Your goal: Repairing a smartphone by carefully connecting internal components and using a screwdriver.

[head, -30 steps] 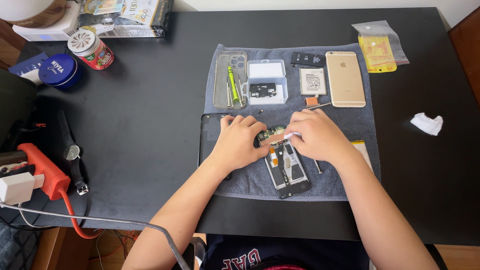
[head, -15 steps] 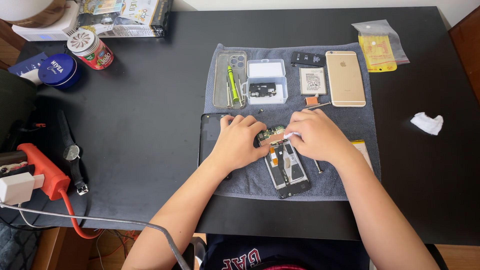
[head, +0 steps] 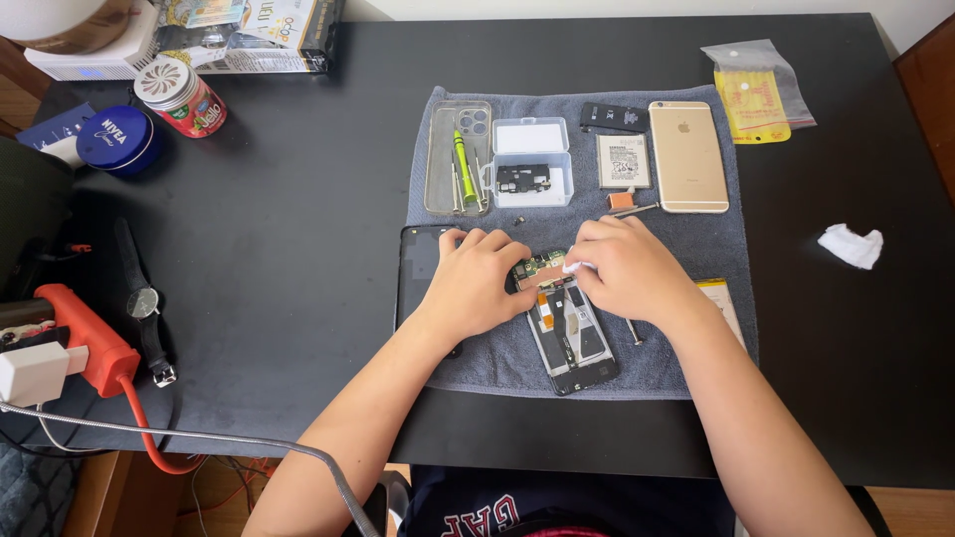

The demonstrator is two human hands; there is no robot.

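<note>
- Dark and matte, the counter (head: 298, 199) is carrying a grey towel (head: 716, 249) that is serving as the work mat, and I am looking straight down on it.
- Both of my hands are meeting over an opened phone (head: 572, 338) lying on the towel's near half – its back is off and its insides are showing.
- My left hand (head: 477, 283) is curling its fingers against the top of the phone, bracing a small green circuit board (head: 540, 267) there.
- My right hand (head: 627, 268) is pinching a small white wad (head: 579, 267) against that same spot; the grip is narrow and closed.
- Already done, as I am judging it: the black back cover (head: 418, 264) is lying off beside the left hand, and loose parts are sitting in the clear tray (head: 532, 164).
- Left, I would say, is the board itself, which is not yet lifted clear.
- Beyond the hands, a gold phone (head: 688, 154) is lying face down, well apart.
</note>
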